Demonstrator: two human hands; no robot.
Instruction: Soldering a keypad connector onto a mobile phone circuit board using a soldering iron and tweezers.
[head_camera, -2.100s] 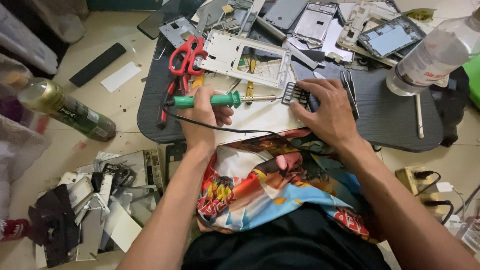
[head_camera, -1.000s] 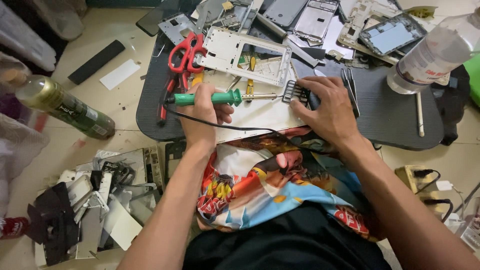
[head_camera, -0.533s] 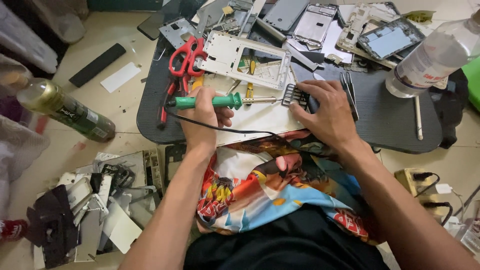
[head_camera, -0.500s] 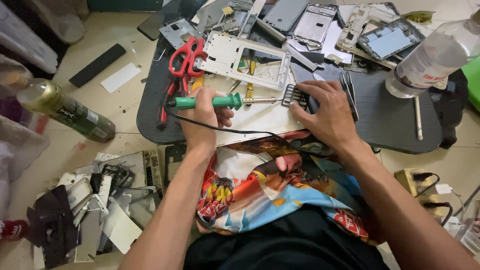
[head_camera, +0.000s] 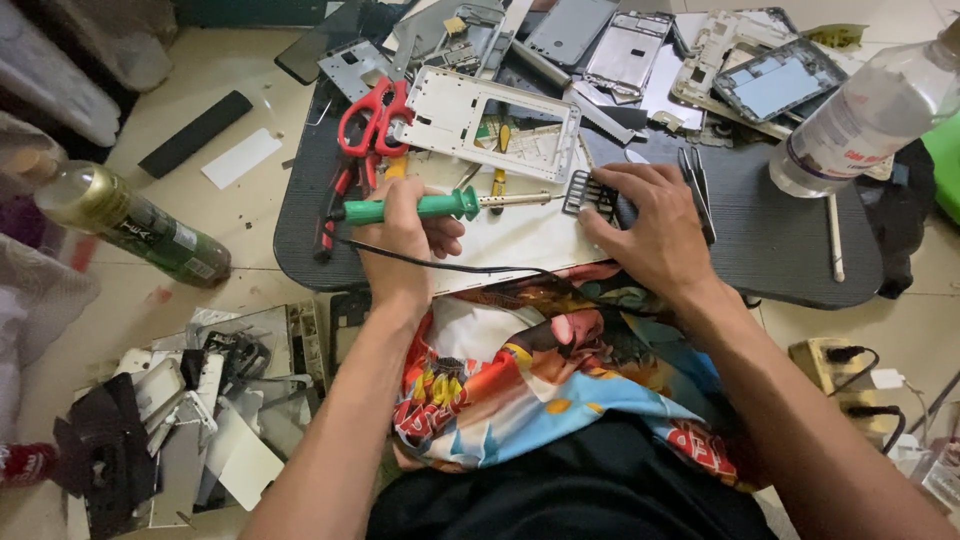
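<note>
My left hand (head_camera: 405, 232) grips a green-handled soldering iron (head_camera: 420, 207), its metal tip pointing right toward a small dark ribbed part (head_camera: 590, 192). My right hand (head_camera: 655, 225) lies flat over that part, pressing it onto a white sheet (head_camera: 510, 240) on the dark low table (head_camera: 780, 250). The iron's black cord runs back under my left wrist. A colourful printed cloth (head_camera: 540, 370) covers my lap below the table edge.
Red-handled scissors (head_camera: 370, 110), a white phone frame (head_camera: 480, 120) and several phone shells crowd the table's far side. A clear plastic bottle (head_camera: 860, 110) stands right, a green bottle (head_camera: 140, 225) lies left on the floor. Scrap parts (head_camera: 180, 410) pile at lower left, a power strip (head_camera: 850, 370) at right.
Nothing has visibly moved; both hands keep their places on the iron and the small part.
</note>
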